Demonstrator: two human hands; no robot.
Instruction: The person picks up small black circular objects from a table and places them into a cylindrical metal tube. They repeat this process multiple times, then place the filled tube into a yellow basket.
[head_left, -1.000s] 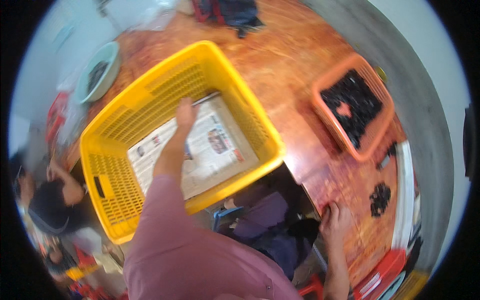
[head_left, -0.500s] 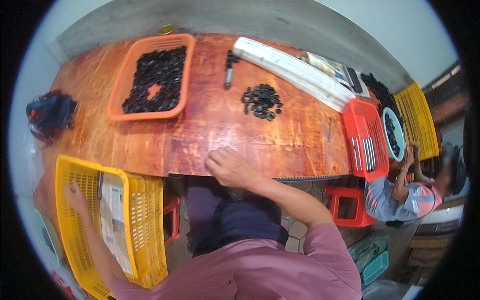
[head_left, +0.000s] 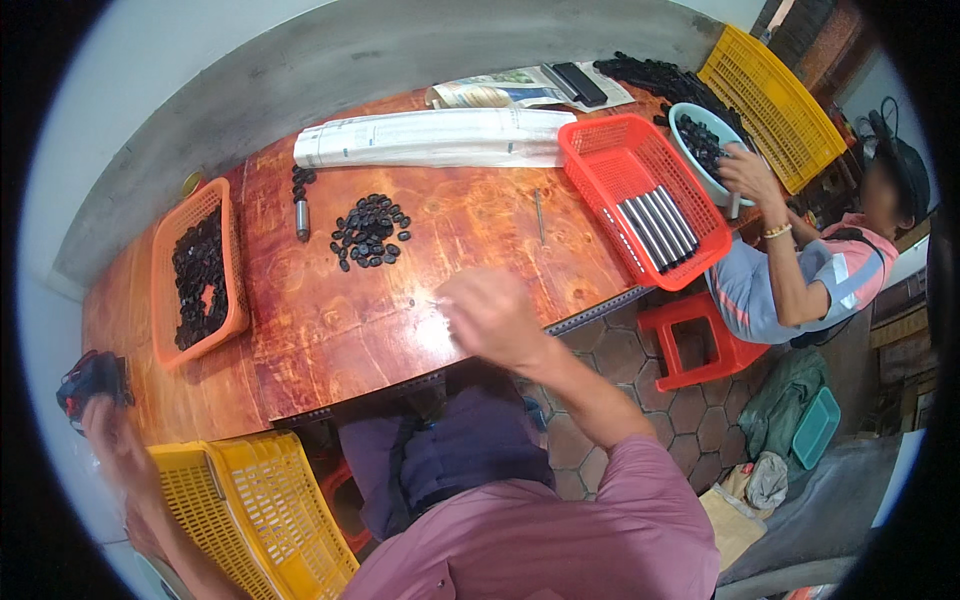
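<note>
Left hand [head_left: 112,438] now outside yellow basket [head_left: 275,500]

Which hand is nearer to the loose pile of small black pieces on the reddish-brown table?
Right. The right hand is apart from the pile, to its near right; the left hand is much farther left, near the yellow plastic basket.

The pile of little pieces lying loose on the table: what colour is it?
The pile is black, best seen in the head view.

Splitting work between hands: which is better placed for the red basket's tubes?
Right hand, probably: it's nearer the red basket; the left hand is far left, by a yellow basket.
</note>
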